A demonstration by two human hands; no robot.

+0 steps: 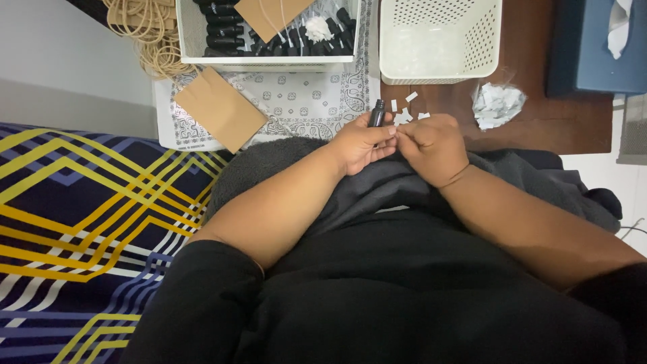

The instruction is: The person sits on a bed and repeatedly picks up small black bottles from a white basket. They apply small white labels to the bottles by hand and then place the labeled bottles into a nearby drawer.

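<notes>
My left hand (pixel 360 143) grips a small black bottle (pixel 377 113) that sticks up from between its fingers. My right hand (pixel 433 145) is pressed against the left hand's fingertips, fingers curled; what it pinches is too small to tell. Small white paper slips (pixel 406 111) lie on the dark wooden table (pixel 526 121) just beyond both hands. Both forearms rest on a grey cloth (pixel 377 185) over my lap.
A white tray (pixel 266 62) holds several black bottles and a brown paper bag. A white perforated basket (pixel 438 40) stands right of it. Another brown paper bag (pixel 220 108) lies on a patterned cloth (pixel 303 101). Crumpled plastic (pixel 497 104), twine (pixel 151 34), and a striped blanket (pixel 87 222) surround them.
</notes>
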